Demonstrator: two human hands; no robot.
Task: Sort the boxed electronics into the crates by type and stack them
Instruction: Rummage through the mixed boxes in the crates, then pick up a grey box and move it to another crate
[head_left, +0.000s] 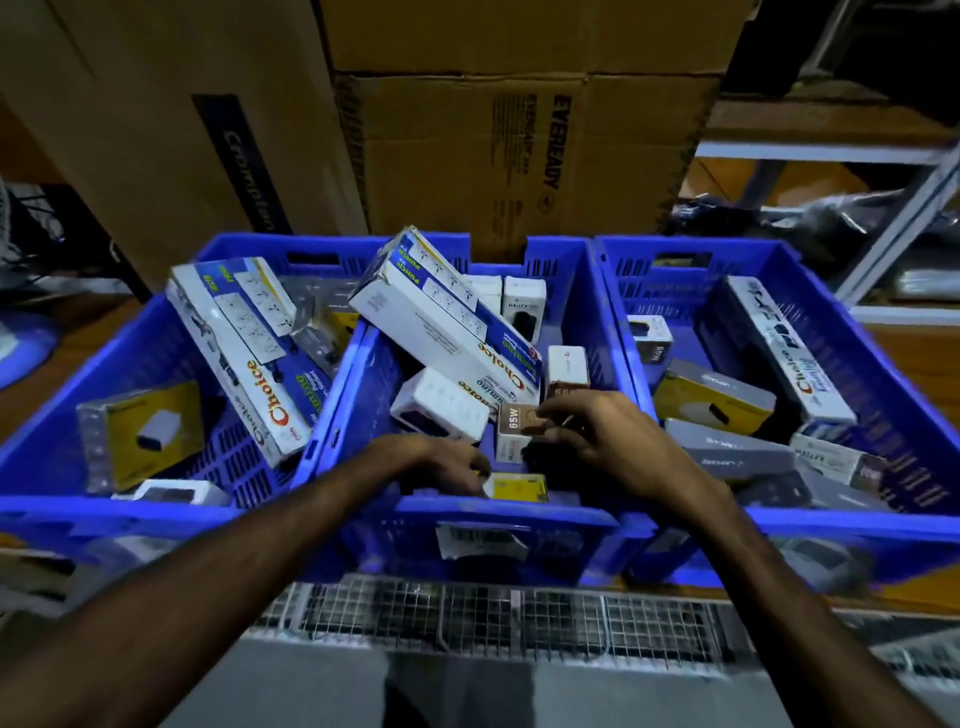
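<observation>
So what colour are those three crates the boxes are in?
Blue, all three crates, with slotted, perforated walls. The head view, the only one here, shows it plainly.

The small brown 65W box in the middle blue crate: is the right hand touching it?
Touching. The head view shows the right hand's fingertips on the brown 65W box.

Three blue crates sit side by side, and both hands reach into the middle crate (519, 514). The right hand (608, 436) curls its fingers on a small brown box (514, 422) marked 65W, while the left hand (447, 462) touches a yellow box (519, 487) near the front wall.
</observation>
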